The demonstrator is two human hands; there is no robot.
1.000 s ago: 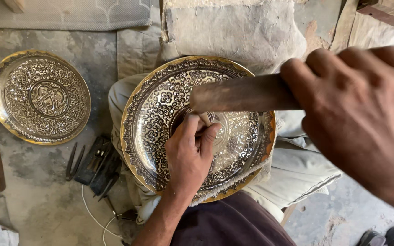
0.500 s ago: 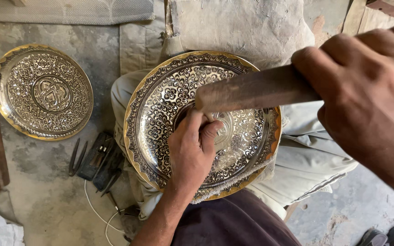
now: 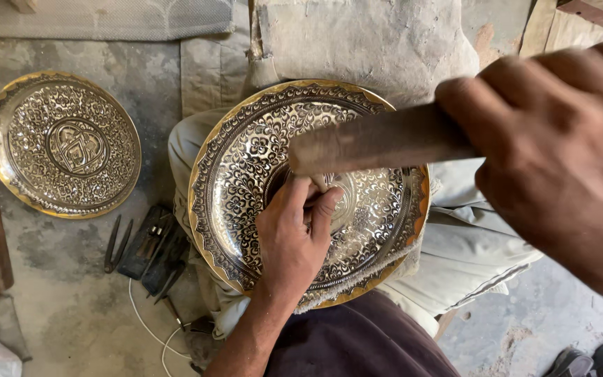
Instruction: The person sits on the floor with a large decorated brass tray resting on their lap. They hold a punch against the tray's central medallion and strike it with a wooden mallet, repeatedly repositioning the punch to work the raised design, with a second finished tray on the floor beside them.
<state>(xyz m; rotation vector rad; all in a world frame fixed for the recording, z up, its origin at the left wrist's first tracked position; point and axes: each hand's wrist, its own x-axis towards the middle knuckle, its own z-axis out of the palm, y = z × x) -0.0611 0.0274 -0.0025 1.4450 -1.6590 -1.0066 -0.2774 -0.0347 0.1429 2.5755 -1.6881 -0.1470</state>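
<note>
Engraved brass plate (image 3: 246, 174) lies on the person's lap; the left hand (image 3: 291, 237), fingers pinched together on a small tool at its centre, rests directly on it. Right hand (image 3: 560, 153), clenched around a wooden handle (image 3: 378, 143), hovers above, its long axis running across the plate. A second plate (image 3: 64, 143) lies on the floor, well apart.

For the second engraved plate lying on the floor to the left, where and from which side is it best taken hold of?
Probably at the raised gold rim of the plate on the floor, from its near right edge. It lies flat, face up, so only the rim offers a lip for fingers. That side is closest to the left hand, though dark tools lie just below.
</note>
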